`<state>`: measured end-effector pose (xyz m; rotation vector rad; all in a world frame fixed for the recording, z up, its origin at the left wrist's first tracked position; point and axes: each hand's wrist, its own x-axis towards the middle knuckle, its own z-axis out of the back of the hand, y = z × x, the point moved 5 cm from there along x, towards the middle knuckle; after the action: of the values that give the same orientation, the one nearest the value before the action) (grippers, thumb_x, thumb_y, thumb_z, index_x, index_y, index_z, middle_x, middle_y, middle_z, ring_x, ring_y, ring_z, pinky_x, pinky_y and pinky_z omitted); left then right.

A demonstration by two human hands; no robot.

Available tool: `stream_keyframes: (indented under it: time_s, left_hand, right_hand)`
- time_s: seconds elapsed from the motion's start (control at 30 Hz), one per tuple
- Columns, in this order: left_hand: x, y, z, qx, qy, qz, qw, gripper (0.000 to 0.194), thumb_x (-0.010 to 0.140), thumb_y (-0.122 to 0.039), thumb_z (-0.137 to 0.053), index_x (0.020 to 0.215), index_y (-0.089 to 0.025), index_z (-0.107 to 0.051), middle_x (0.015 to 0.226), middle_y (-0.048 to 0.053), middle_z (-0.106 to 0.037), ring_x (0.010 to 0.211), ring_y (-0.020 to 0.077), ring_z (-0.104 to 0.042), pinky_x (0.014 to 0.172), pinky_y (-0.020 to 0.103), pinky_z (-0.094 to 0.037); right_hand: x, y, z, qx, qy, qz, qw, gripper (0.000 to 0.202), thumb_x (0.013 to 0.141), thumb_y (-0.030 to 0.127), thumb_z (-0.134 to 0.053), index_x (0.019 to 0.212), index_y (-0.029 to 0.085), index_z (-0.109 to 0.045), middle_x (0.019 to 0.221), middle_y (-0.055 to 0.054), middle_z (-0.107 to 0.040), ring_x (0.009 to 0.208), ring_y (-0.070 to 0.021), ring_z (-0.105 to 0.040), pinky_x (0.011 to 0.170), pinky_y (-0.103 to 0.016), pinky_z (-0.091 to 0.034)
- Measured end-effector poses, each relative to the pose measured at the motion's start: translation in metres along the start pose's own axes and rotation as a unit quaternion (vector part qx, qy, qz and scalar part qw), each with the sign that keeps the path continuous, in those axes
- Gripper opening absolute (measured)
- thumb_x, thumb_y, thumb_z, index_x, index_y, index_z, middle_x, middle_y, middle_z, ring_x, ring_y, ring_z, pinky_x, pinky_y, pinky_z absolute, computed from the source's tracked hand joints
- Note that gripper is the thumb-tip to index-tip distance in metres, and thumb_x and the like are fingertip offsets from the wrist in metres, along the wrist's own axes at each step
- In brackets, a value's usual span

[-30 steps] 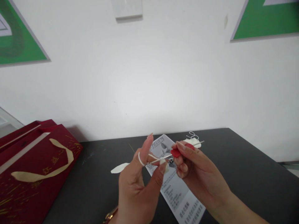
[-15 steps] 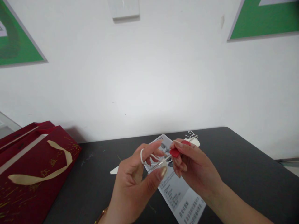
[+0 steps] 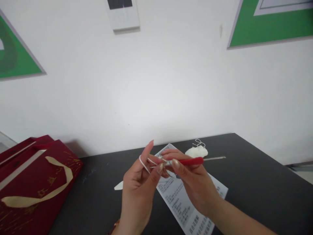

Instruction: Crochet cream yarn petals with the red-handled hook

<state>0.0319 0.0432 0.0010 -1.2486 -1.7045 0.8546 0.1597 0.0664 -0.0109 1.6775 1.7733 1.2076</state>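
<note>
My right hand (image 3: pixel 195 182) grips a crochet hook with a red handle (image 3: pixel 193 161); its metal shaft sticks out to the right and its other end points left. White yarn (image 3: pixel 144 164) loops round the raised index finger of my left hand (image 3: pixel 140 186). The left thumb and another finger pinch together on the yarn at the hook's left tip, close to the right fingertips. What lies inside the pinch is too small to make out. Beneath both hands, a printed sheet (image 3: pixel 179 204) lies on the black table (image 3: pixel 97 195).
A ball of white yarn (image 3: pixel 197 151) sits behind my right hand. Left of my left hand lies a white pointed piece (image 3: pixel 118 186), partly hidden. Dark red gift bags (image 3: pixel 56 169) with a cream ribbon stand at the left. Behind the table rises a white wall (image 3: pixel 171 81).
The red hook has swung from pointing toward the camera to lying sideways. My hands have come closer together, and the left index finger is now raised. The view has shifted slightly.
</note>
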Motion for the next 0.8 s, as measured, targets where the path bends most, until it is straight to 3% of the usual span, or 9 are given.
stream_keyframes:
  time_s: [0.07,0.13,0.27,0.37,0.6,0.8]
  left_hand:
    - [0.004,0.007,-0.002,-0.06,0.023,0.049,0.997,0.039,0.081,-0.02,-0.075,0.118,-0.032,-0.072,0.075,-0.005,-0.067,0.063,0.0074,-0.064,0.065,0.018,-0.055]
    - [0.005,0.01,-0.002,-0.073,0.023,0.064,0.995,0.039,0.08,-0.02,-0.076,0.117,-0.031,-0.072,0.077,-0.004,-0.068,0.063,0.0081,-0.064,0.064,0.02,-0.056]
    - [0.001,0.003,0.003,0.035,-0.025,-0.002,0.999,0.042,0.08,-0.019,-0.076,0.118,-0.036,-0.071,0.079,-0.005,-0.069,0.065,0.0084,-0.065,0.063,0.018,-0.056]
    - [-0.001,0.0,0.006,0.084,-0.036,-0.011,0.996,0.045,0.079,-0.017,-0.077,0.118,-0.038,-0.071,0.072,-0.007,-0.069,0.06,0.0078,-0.064,0.059,0.017,-0.055]
    - [0.012,0.002,0.01,-0.031,0.017,0.134,0.99,0.03,0.067,-0.017,-0.085,0.096,-0.021,-0.081,0.06,0.0,-0.073,0.051,0.0104,-0.065,0.054,0.02,-0.054]
    - [0.02,0.0,0.018,-0.049,0.01,0.138,0.989,0.019,0.069,-0.017,-0.083,0.088,-0.017,-0.081,0.065,0.004,-0.078,0.054,0.0086,-0.066,0.057,0.016,-0.052]
  right_hand:
    - [0.0,-0.001,-0.002,-0.023,0.02,0.003,1.0,0.013,0.085,0.033,-0.072,0.093,0.024,-0.078,0.108,-0.003,-0.071,0.104,-0.0172,-0.062,0.085,-0.026,-0.051]
    - [0.001,-0.002,-0.003,-0.027,0.039,-0.01,0.999,0.014,0.086,0.03,-0.071,0.097,0.025,-0.078,0.099,-0.003,-0.072,0.09,-0.0152,-0.064,0.077,-0.027,-0.051]
    - [0.004,0.002,-0.005,-0.052,0.046,-0.005,0.998,0.011,0.079,0.024,-0.077,0.09,0.023,-0.079,0.087,-0.003,-0.07,0.078,-0.0159,-0.064,0.066,-0.028,-0.051]
    - [0.005,0.001,-0.007,-0.042,0.045,-0.019,0.998,0.007,0.075,0.02,-0.081,0.081,0.021,-0.08,0.074,-0.001,-0.068,0.069,-0.0147,-0.062,0.064,-0.029,-0.049]
    - [0.006,0.001,-0.004,-0.029,0.068,-0.008,0.997,0.009,0.067,0.018,-0.085,0.073,0.022,-0.08,0.073,-0.002,-0.072,0.068,-0.0173,-0.066,0.065,-0.031,-0.052]
    - [0.006,0.02,0.001,-0.084,0.088,0.02,0.992,0.014,0.068,0.011,-0.083,0.075,0.023,-0.081,0.075,-0.002,-0.074,0.068,-0.0136,-0.065,0.062,-0.025,-0.05]
